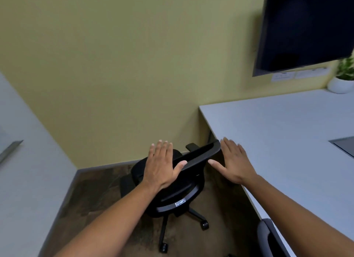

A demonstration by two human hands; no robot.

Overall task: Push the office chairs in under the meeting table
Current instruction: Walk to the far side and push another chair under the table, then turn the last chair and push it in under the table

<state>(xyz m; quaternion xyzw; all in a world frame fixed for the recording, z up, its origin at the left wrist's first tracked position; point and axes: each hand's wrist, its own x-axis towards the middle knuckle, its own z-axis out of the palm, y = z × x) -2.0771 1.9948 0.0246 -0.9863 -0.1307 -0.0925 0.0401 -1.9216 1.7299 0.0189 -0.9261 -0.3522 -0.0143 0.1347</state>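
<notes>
Standing over a black office chair [172,187], I am looking down at its top rail, which is running on a slant between my two hands. My left hand [162,165] is spread flat with the fingers straight and apart, and its thumb is lying against the near end of the rail; the palm is hovering over the seat side, not wrapped around anything. My right hand [232,161] is also flat and spread, fingers pointing away from me, sitting just beside the far end of the rail and over the edge of the meeting table [277,134]. Whether that hand is actually touching the rail I cannot tell.

The chair is standing on the dark floor [99,189] in the gap between the grey table on my right and another pale surface [28,170] on my left, its wheeled base fully out in the open and its backrest turned toward me. Its far corner is coming close to the table's corner. A second chair's back [268,237] is peeking in at the bottom edge, against the table. A dark screen [306,27] is hanging on the yellow wall [124,55], with a potted plant [342,78] sitting on the table below it.
</notes>
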